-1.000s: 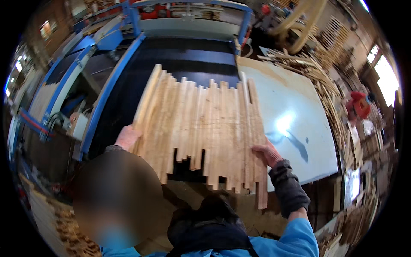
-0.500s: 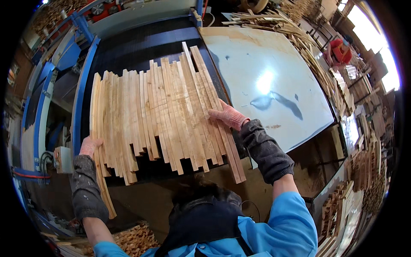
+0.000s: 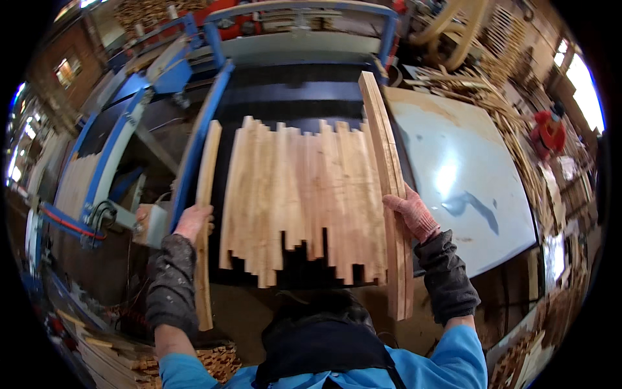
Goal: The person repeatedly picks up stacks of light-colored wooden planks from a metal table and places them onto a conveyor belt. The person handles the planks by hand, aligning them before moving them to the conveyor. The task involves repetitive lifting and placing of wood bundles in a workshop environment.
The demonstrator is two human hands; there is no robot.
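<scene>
Nearest, at the bottom edge: blue sleeves and a dark apron front [image 3: 324, 343], with dark over-sleeves on both forearms. Near left corner: a heap of short wood offcuts [image 3: 214, 360].

Left hand [image 3: 192, 222], pink-gloved, closed around a single long wooden strip [image 3: 206, 220] at about its middle; strip held on edge, running near to far along the left side of the black belt, its near end hanging past the belt edge. Just left of that hand: a small grey control box [image 3: 154, 225] on the blue machine frame [image 3: 194, 149].

Right hand [image 3: 412, 212], pink-gloved, pressed flat against the outer side of two or three long wooden strips [image 3: 389, 188] standing on edge at the right side; fingers extended along the wood rather than wrapped around it, so whether anything is actually clamped cannot be told. Near ends of these strips overhanging the belt toward the body, far ends reaching past the rest of the wood.

Between the two hands: a flat row of thin wooden slats [image 3: 301, 201] lying side by side on the black conveyor belt [image 3: 291, 91], near and far ends ragged and uneven. Left strip slightly apart from the row; right strips touching its edge.

Right of the belt: a pale grey table top [image 3: 460, 168] with glare. Farther right and far: piles of wood scrap [image 3: 479, 91] and a red object [image 3: 549, 135].
</scene>
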